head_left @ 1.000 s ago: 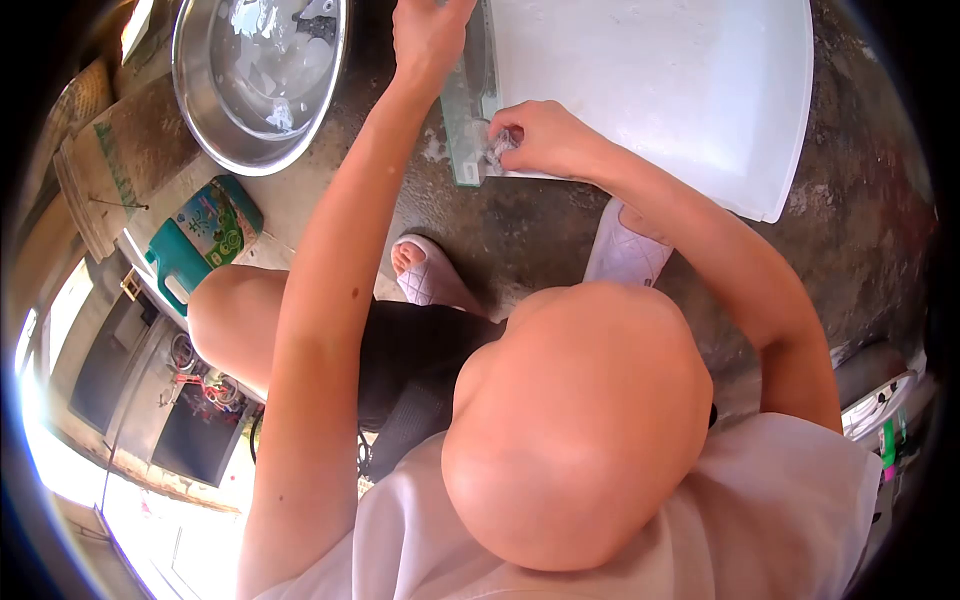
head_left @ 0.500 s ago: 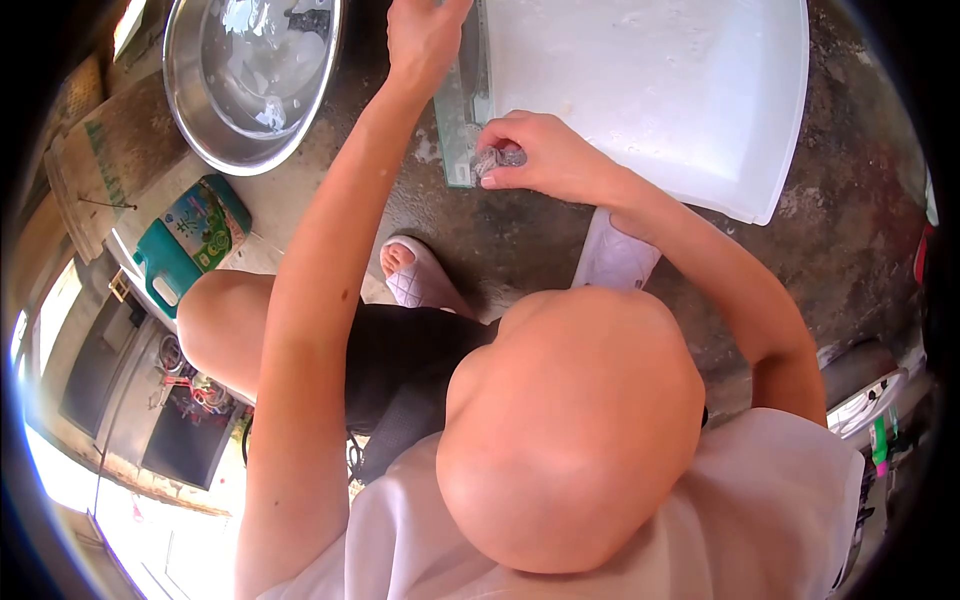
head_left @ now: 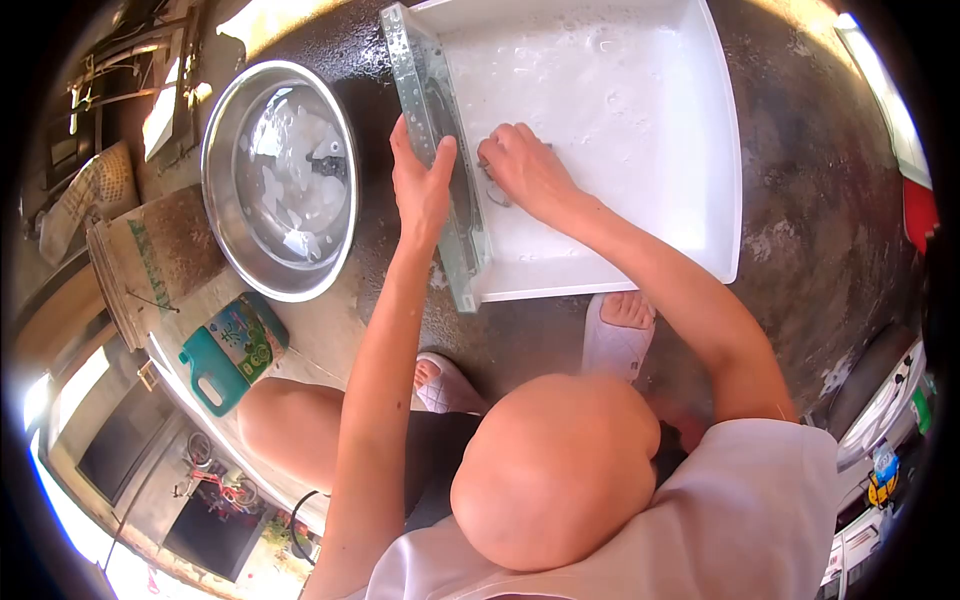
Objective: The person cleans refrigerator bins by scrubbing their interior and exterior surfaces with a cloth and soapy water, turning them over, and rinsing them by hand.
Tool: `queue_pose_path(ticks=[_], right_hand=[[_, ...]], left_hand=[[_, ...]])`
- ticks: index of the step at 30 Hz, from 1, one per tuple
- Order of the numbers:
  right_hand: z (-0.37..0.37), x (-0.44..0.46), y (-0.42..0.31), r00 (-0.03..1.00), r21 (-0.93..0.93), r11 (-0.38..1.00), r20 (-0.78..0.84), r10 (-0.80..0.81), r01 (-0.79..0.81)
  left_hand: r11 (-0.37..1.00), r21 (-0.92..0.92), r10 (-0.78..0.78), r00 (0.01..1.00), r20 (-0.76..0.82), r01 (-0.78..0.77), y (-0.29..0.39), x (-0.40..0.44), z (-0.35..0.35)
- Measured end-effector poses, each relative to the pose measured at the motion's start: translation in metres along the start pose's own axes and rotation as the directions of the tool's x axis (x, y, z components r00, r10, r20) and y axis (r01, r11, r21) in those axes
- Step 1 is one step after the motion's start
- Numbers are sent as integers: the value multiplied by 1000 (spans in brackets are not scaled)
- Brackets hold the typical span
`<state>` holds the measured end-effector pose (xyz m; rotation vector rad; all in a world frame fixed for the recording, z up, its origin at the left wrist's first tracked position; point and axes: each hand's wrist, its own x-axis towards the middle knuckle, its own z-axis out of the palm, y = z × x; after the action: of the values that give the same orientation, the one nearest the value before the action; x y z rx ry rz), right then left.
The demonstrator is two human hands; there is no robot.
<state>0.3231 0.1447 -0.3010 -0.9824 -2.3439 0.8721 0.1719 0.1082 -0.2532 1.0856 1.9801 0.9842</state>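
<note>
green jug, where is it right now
In the head view, the green jug stands at left, just below the metal basin and beside the person's bare left knee.

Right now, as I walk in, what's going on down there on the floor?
Someone is crouched over a wet white drawer. Their left hand grips its clear front panel, while the fingers of their right hand press a greyish scrubber, mostly hidden, against the inside near that panel. It looks like washing. A metal basin of water and a teal jug stand on the person's left.
</note>
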Motion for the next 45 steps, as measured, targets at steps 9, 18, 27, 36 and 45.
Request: queue_pose_path(ticks=[9,18,27,36,45], right_hand=[[2,77,30,981,347,933,-127,145,-93],[55,137,39,962,90,996,-273,26,-1],[54,170,-5,573,599,741,-507,644,-303],[70,191,10,373,619,536,-385,844,-575],[16,150,38,867,108,872,-104,487,-477]], left_hand=[[997,-15,-69,997,15,70,-2,-2,-1],[997,-27,-67,997,24,68,-1,-2,-1],[1000,-16,0,1000,-3,0,-1,-1,-1],[999,47,-3,1000,8,2,-3,-5,-5],[989,115,-96,995,16,94,4,-4,-5]])
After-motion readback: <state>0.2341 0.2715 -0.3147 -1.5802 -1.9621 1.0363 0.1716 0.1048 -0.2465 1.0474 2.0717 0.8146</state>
